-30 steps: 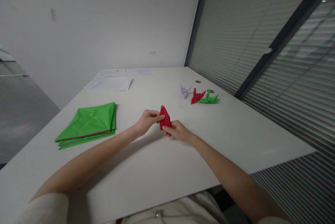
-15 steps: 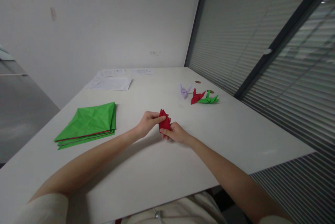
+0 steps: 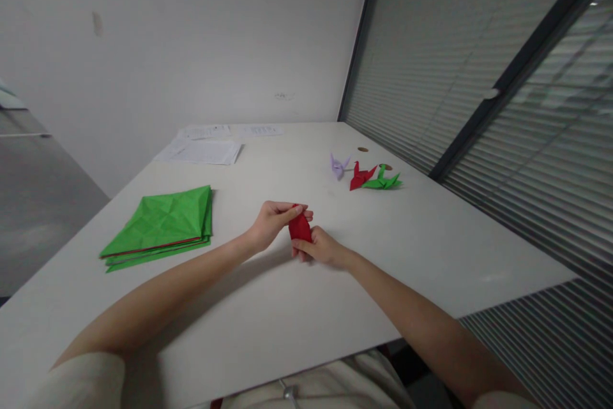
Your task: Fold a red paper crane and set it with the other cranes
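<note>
A cream sleeve point(image 3: 83, 383) ends at the left elbow; a similar sleeve edge point(image 3: 505, 401) shows at near right. The left hand point(image 3: 271, 224) and right hand point(image 3: 326, 248) are bare. Beige clothing point(image 3: 335, 382) at near middle has folds, a cord and a grey toggle point(image 3: 288, 391).

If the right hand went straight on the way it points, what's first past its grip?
Likely the left hand, beyond the red folded paper that the right hand holds; exact depth unclear.

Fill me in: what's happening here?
A person's left hand grips the top of a folded red paper, the right hand its lower end. A mostly green paper stack lies to the left on the white table; a lilac bird, a red bird and a green bird, all folded, sit beyond to the right.
</note>
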`<state>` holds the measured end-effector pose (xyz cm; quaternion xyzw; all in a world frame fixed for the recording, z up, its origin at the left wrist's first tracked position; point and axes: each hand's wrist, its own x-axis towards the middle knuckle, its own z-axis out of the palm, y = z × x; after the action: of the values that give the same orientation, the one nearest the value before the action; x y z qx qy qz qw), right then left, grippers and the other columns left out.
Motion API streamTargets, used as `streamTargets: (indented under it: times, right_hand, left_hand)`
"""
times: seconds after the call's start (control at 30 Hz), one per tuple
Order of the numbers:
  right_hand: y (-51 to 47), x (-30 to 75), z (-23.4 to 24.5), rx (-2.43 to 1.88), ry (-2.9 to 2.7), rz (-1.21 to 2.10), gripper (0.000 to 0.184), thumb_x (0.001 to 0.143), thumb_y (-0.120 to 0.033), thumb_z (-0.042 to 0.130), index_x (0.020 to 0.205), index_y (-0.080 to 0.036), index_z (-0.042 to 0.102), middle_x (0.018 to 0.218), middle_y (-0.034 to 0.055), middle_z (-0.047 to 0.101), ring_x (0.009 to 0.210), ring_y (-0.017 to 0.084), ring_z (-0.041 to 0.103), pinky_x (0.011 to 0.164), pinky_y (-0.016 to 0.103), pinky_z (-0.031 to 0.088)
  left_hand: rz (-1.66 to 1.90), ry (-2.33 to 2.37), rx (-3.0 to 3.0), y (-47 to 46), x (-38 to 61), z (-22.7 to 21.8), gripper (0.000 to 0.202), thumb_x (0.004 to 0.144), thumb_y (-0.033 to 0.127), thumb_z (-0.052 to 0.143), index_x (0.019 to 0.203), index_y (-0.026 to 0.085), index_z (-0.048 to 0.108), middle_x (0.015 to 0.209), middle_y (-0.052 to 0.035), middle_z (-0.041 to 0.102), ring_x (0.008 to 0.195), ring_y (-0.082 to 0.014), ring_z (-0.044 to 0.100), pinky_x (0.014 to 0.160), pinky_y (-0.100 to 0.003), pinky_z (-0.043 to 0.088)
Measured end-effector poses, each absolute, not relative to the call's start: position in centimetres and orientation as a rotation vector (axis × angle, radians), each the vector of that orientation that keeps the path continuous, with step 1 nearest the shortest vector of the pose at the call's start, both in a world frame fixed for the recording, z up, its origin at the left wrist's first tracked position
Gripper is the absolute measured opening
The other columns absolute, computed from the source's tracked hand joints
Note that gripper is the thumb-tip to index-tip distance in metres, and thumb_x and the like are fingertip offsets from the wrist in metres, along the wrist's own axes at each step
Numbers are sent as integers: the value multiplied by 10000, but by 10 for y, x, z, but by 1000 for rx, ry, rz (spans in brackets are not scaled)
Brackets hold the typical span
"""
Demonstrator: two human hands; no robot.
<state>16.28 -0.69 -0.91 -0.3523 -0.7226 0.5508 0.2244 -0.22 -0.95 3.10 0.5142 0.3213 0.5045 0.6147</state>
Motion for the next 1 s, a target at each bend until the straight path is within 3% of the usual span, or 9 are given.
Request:
streamTargets:
  times: [0.13,0.27,0.47,0.53,0.63,0.7,0.83,0.9,1.0]
  right_hand:
    - [-6,163,-9,-954,-2004,1497,458,821,-541,563,684,-115,662,520,5,563,442,80,466,457,219,353]
    - [-9,163,-9,-931,-2018,1523,465,810,-549,576,679,-111,659,514,4,564,444,78,463,461,217,354]
    - [-12,161,-7,-956,-1939,1558,447,806,-537,587,652,-121,641,494,0,560,434,78,464,459,219,364]
    - [-10,160,-6,-966,-1907,1527,441,802,-536,589,632,-131,627,488,-3,559,422,75,460,448,217,359]
    - [-7,158,-7,-955,-1848,1530,431,783,-537,609,611,-143,602,497,-5,565,412,73,456,429,216,348]
    - [-7,158,-7,-947,-1845,1536,437,791,-541,599,622,-137,614,501,-2,564,420,75,464,431,217,343]
    - [-12,159,-7,-940,-1925,1586,468,811,-554,571,654,-119,644,496,-4,552,432,73,457,455,219,343]
    - [-14,159,-6,-935,-1946,1622,471,803,-559,580,654,-117,644,495,-5,550,432,73,451,462,222,346]
    - [-14,159,-6,-938,-1908,1582,483,805,-568,569,625,-124,628,491,-3,550,430,77,454,468,229,352]
  left_hand:
    - [1181,729,1124,-9,-2,34,313,731,373,750,856,87,736,881,-139,739,805,-208,683,819,-357,504]
    - [1211,740,1059,-7,-4,38,351,750,414,730,828,72,715,883,-162,734,851,-235,690,862,-377,492]
    - [1270,673,987,-3,-8,40,554,825,566,582,1139,112,628,1092,-182,691,988,-262,671,873,-381,496]
    - [1109,667,1105,-5,-7,36,540,803,517,640,1127,86,630,1021,-186,710,866,-253,699,783,-365,523]
    - [842,655,1297,-11,-3,29,485,810,476,647,1014,35,666,722,-148,720,552,-219,669,547,-323,503]
    - [833,660,1321,-12,-2,28,483,834,497,605,932,31,683,636,-129,699,489,-206,642,496,-309,481]
    - [1115,743,1158,-6,-6,37,439,822,488,629,865,55,688,876,-169,730,761,-221,699,721,-333,532]
    - [1235,760,1054,-1,-10,42,458,831,508,609,943,70,678,973,-181,720,885,-240,693,820,-358,519]
    - [1318,774,1012,2,-13,45,509,826,525,604,1118,109,631,1089,-178,692,968,-250,677,844,-362,511]
